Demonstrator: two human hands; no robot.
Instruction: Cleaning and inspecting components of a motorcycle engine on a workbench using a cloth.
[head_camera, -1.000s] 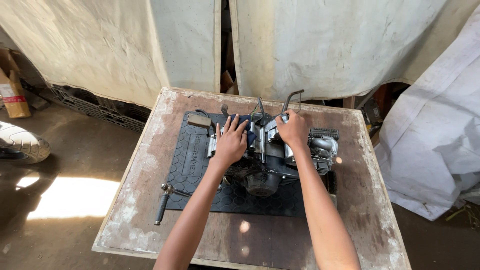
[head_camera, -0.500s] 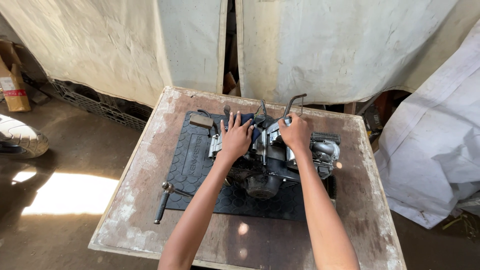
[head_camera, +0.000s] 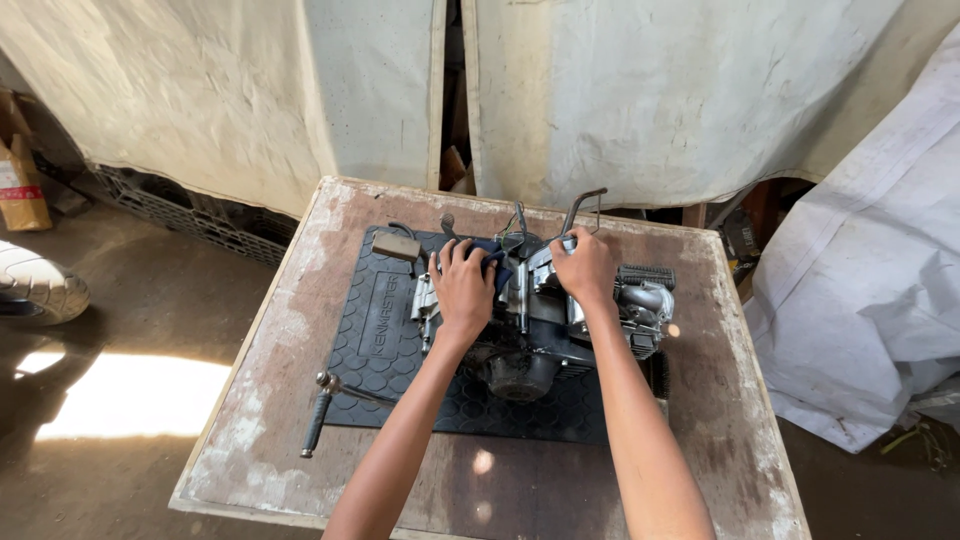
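A small engine (head_camera: 545, 320) is set on a black rubber mat (head_camera: 385, 340) near the bench's (head_camera: 720, 420) far edge. The left hand (head_camera: 463, 290) is pressed flat, fingers spread, on a dark blue cloth (head_camera: 495, 262) atop it; the right hand (head_camera: 583, 268) is clamped on its upper casing. A ratchet wrench (head_camera: 325, 410) lies at the mat's near-left corner.

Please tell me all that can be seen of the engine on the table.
The engine is a small one of grey, worn metal with darker, greasy parts low down. It sits on a black rubber mat in the middle of the wooden table. A bent lever rises from its far side, and a ribbed rubber peg sticks out on the right. The left hand lies flat on its left side, by a dark blue cloth; the right hand presses on its top.
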